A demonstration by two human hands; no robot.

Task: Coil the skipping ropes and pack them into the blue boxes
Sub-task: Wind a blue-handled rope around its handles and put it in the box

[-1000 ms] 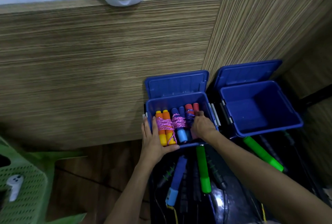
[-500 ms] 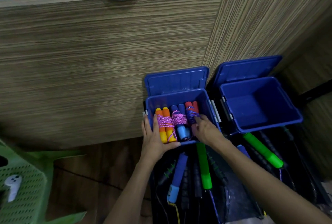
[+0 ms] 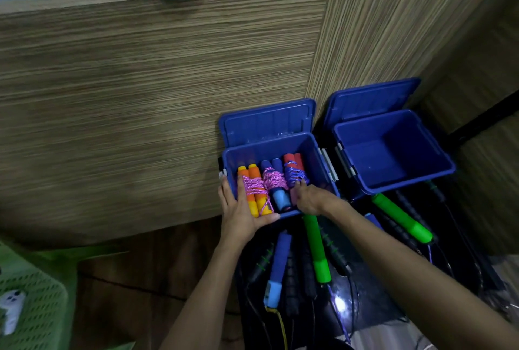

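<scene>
Steadying the left box (image 3: 323,164) at its near-left corner, the left hand (image 3: 241,209) is lying flat with straight fingers along the wall and the thumb across the front rim. The right hand (image 3: 310,198) is reaching in with relaxed fingers touching the red bundle (image 3: 293,171); whether it is gripping, I cannot tell. 3 coiled ropes are sitting side by side in this box: orange bundle (image 3: 254,189), blue bundle (image 3: 276,184), then red. They are likely light, with firm foam handles and limp cord, so taking each by its wrapped middle should be keeping the coil together. 2 blue boxes are standing open; the right box (image 3: 393,181) is holding nothing. Among the loose ropes in front, 2 green handles (image 3: 317,248) and 1 blue handle (image 3: 278,262) are showing clearly.
</scene>
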